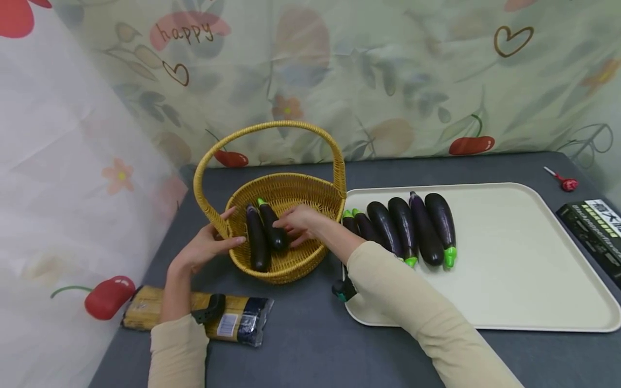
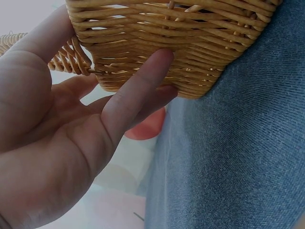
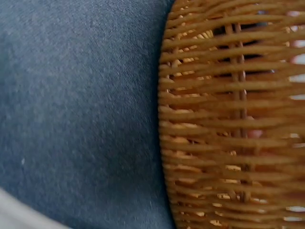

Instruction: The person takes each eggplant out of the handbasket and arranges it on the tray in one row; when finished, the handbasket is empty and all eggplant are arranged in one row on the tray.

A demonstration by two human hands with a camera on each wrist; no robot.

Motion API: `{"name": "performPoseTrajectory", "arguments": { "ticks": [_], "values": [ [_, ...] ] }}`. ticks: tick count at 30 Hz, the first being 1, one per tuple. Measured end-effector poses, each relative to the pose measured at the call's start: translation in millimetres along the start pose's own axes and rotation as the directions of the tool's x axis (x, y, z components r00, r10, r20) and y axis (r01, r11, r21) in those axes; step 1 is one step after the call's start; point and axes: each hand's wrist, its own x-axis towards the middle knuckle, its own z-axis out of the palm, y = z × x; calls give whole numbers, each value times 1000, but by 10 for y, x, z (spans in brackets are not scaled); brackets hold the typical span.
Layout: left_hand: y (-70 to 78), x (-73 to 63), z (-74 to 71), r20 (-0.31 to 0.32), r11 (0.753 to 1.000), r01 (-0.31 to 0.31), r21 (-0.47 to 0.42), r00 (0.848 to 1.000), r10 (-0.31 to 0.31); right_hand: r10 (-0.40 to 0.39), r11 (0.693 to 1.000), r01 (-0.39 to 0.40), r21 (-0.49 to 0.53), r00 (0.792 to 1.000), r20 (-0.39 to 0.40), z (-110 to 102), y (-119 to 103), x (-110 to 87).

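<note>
A yellow woven basket (image 1: pixel 301 267) with a tall arched handle stands on the table. Two dark eggplants lie in it: a left eggplant (image 1: pixel 257 240) and a shorter right eggplant (image 1: pixel 274 229) with a green stem. My left hand (image 1: pixel 206 248) holds the basket's left side near the foot of the handle, thumb over the rim. In the left wrist view its fingers (image 2: pixel 138 90) press the outer wall. My right hand (image 1: pixel 303 221) reaches inside the basket, fingers loosely spread, fingertips at the right eggplant's side. The basket wall hides this hand in the right wrist view.
A cream tray (image 1: pixel 509 258) to the right bears a row of several eggplants (image 1: pixel 402 226), partly behind my right forearm. Below my left wrist lies a pack of dry noodles (image 1: pixel 194 310). A black box (image 1: pixel 594 231) and a red lollipop (image 1: pixel 568 184) lie at the far right.
</note>
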Motion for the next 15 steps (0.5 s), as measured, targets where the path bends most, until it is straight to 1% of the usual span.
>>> {"name": "performPoseTrajectory", "arguments": {
  "ticks": [9, 15],
  "values": [
    [15, 17, -1, 3, 1000, 0, -8, 1000, 0, 13, 1000, -13, -3, 1000, -13, 56, -10, 10],
    [16, 5, 8, 1, 1000, 4, 6, 1000, -4, 10, 999, -10, -46, 1000, -2, 81, -7, 1]
  ]
}}
